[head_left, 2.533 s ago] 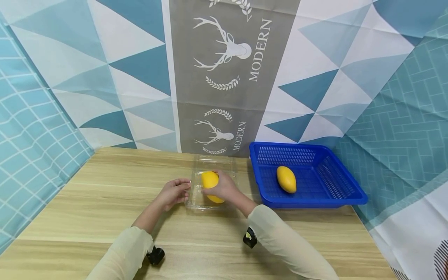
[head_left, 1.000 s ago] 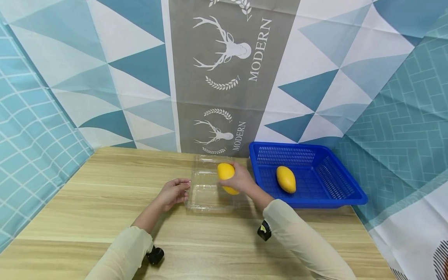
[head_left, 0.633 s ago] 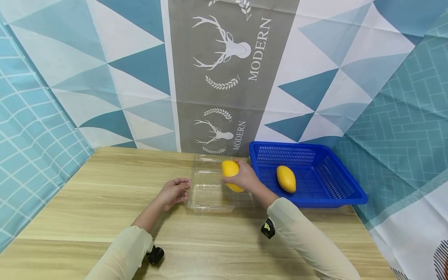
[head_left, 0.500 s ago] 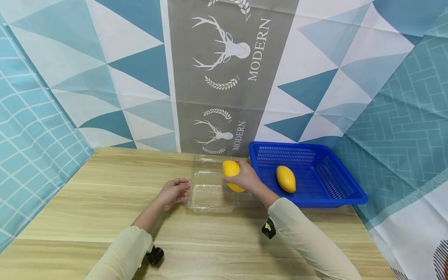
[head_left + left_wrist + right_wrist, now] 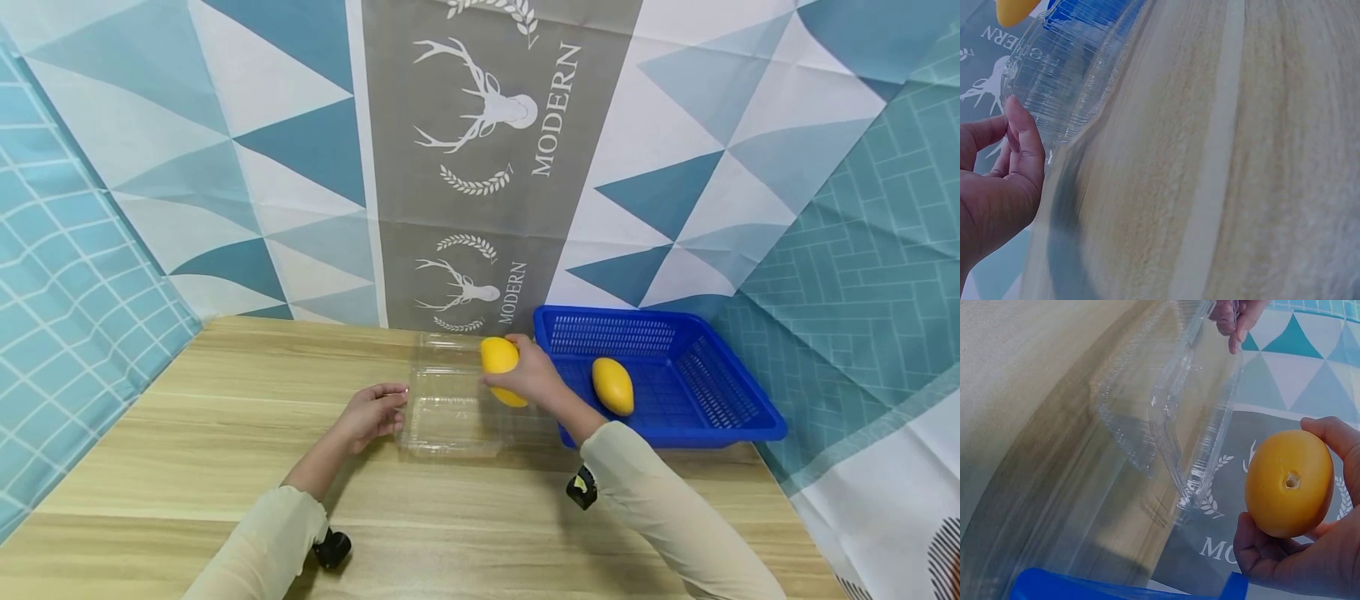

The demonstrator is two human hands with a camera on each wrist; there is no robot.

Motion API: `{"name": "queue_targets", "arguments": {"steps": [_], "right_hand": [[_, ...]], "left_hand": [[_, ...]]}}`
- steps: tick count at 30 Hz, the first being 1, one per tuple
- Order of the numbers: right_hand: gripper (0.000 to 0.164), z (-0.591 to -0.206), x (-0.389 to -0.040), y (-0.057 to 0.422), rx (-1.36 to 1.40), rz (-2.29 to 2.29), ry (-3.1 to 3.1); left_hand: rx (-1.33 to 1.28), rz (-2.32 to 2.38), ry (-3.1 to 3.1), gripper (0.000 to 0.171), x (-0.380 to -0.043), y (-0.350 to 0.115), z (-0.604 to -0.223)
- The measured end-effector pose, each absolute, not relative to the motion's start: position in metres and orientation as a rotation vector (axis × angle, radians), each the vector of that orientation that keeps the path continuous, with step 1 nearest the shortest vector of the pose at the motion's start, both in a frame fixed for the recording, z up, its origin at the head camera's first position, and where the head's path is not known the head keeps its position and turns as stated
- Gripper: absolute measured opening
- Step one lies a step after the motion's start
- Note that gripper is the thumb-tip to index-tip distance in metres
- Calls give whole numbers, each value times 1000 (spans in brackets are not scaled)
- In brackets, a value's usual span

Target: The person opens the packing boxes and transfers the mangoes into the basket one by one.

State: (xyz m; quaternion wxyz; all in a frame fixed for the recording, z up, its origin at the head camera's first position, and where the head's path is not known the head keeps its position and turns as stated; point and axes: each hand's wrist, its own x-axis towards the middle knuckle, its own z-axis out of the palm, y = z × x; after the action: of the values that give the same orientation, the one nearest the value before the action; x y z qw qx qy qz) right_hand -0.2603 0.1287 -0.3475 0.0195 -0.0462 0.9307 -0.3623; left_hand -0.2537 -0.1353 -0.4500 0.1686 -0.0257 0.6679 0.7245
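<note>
My right hand (image 5: 536,372) grips a yellow mango (image 5: 499,357) above the right side of a clear plastic clamshell box (image 5: 453,417). In the right wrist view the mango (image 5: 1288,487) shows its stem end, with fingers and thumb around its sides. The box stands with its lid raised at the back and nothing inside. At its left edge my left hand (image 5: 371,417) pinches the rim between thumb and fingertips, as the left wrist view also shows the left hand (image 5: 1007,169) doing. A second mango (image 5: 612,387) lies in a blue plastic basket (image 5: 675,437).
The blue basket stands at the table's back right, close beside the box. The wooden table (image 5: 225,433) ends at a patterned cloth backdrop (image 5: 465,200). Each wrist carries a small black camera (image 5: 332,550).
My right hand has lifted the mango out of the box and carried it right, toward the basket. The left hand stays at the box's left rim.
</note>
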Motion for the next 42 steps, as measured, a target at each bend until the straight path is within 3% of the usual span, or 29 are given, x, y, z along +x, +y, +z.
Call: {"name": "queue_targets", "arguments": {"steps": [42], "right_hand": [[86,-323,-267,170,-97,-1020,2942]], "left_hand": [[-62,2055,1898,44,-252,-135,-448]]}}
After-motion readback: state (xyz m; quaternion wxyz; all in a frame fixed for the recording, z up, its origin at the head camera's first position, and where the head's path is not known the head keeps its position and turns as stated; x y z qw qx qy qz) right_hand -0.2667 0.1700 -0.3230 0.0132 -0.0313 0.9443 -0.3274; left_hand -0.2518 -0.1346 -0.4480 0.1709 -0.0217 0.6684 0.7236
